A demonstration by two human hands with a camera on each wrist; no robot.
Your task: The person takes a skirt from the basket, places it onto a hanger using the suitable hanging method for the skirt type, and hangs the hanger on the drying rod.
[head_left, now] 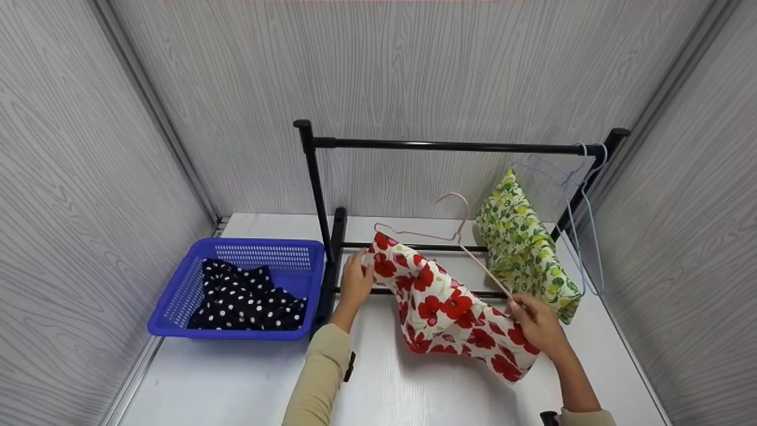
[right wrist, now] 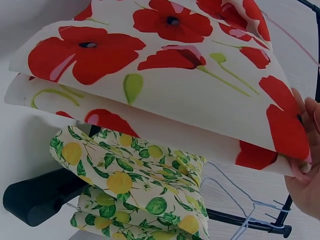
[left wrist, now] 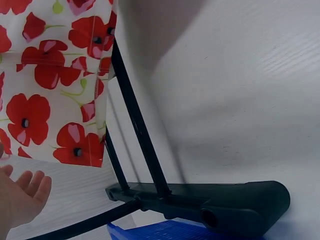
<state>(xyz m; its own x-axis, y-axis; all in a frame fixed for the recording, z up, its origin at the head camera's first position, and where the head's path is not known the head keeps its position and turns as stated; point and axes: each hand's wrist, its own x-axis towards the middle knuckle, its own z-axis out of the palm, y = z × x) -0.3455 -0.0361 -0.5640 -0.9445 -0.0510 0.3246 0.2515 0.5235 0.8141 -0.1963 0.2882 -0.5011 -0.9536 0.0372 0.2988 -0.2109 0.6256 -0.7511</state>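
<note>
A white cloth with red poppies (head_left: 440,302) hangs slantwise in front of the rack, with a pink clothes hanger (head_left: 455,236) at its upper edge. My right hand (head_left: 537,325) pinches the hanger's right arm together with the cloth's right corner; in the right wrist view a pink hanger end (right wrist: 300,173) shows by the fingers. Beside the cloth's upper left corner is my left hand (head_left: 356,281). In the left wrist view that hand (left wrist: 25,197) has its fingers loosely bent below the cloth's edge, not closed round it. The hanger's left end sticks out past the cloth.
A black clothes rack (head_left: 449,144) stands behind. From its right end hang blue hangers (head_left: 582,195), beside a lemon-print cloth (head_left: 520,248). To the left, a blue basket (head_left: 236,334) holds a black polka-dot cloth (head_left: 245,299). Grey panels (head_left: 414,71) enclose the white table (head_left: 236,378).
</note>
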